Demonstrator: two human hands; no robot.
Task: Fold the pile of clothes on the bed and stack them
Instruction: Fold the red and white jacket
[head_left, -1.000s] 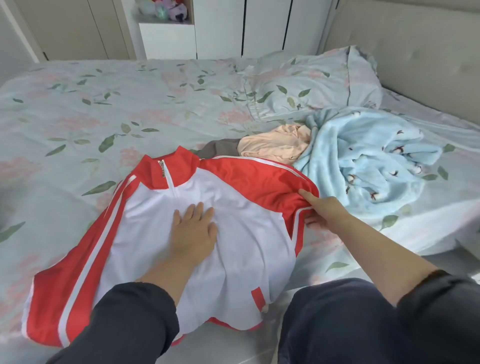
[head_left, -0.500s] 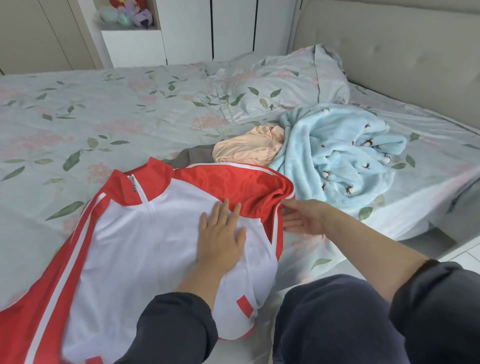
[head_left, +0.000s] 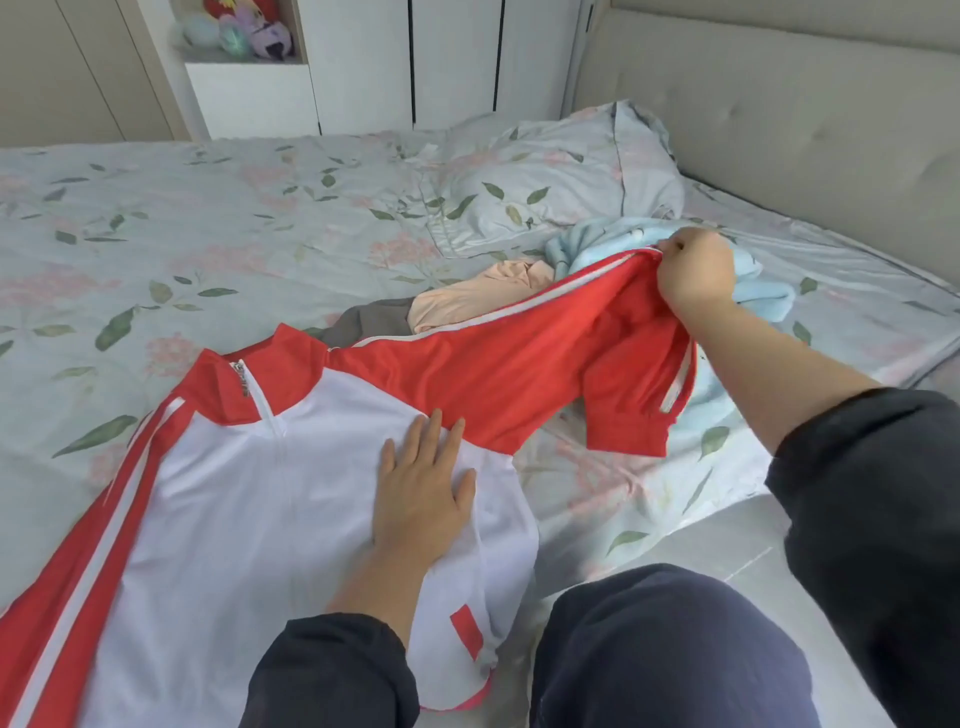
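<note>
A red and white zip jacket (head_left: 260, 493) lies front up on the bed. My left hand (head_left: 423, 486) presses flat on its white chest, fingers straight. My right hand (head_left: 696, 267) grips the red right sleeve (head_left: 545, 364) near its striped edge and holds it stretched up and out to the right, the cuff hanging down. Behind the sleeve lie a peach garment (head_left: 478, 296), a grey-brown garment (head_left: 371, 322) and a fluffy light blue garment (head_left: 597, 244), partly hidden by the sleeve and my hand.
The bed (head_left: 208, 234) has a pale floral sheet. A matching pillow (head_left: 550, 171) lies by the padded headboard (head_left: 805, 119). White cupboards and a shelf with soft toys (head_left: 249, 31) stand behind. My dark-trousered knee (head_left: 670, 649) is at the bed's near edge.
My right hand took hold of the folded sleeve and pulled it up and out to the right, unfolding it. My left hand stayed flat on the jacket's chest.
</note>
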